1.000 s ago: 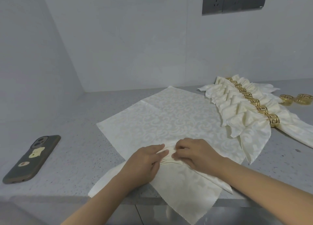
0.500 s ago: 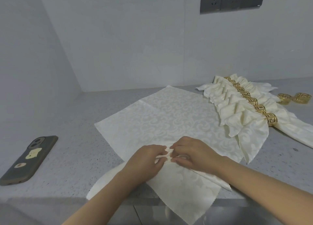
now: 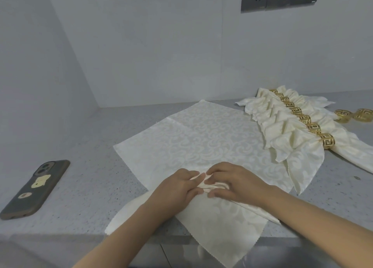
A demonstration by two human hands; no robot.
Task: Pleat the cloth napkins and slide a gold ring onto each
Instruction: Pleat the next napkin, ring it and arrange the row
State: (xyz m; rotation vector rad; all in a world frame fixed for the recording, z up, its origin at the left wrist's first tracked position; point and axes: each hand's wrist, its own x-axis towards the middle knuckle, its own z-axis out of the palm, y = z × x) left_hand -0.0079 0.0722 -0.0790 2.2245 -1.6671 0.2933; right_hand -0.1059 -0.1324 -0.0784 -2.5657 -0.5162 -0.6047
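**A:** Watching from beside the surface (image 3: pixel 84 138): the napkin (image 3: pixel 201 138) lies diamond-wise near the front edge, its near corner hanging over. Left hand (image 3: pixel 177 189) and right hand (image 3: pixel 236 181) meet mid-cloth, fingers (image 3: pixel 217 195) pinching a small stack of pleats (image 3: pixel 212 186).

**B:** Tips?

**A:** I'd keep every fold the same width, pin the stack down while reaching for the next bit, and walk toward the far corner. Loose gold rings (image 3: pixel 353 116) sit at the right edge, behind the finished napkins (image 3: pixel 286 126).

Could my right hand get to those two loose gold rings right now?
Probably not freely: the right hand is pinching pleats in the napkin, and the finished napkins lie between it and the loose gold rings.
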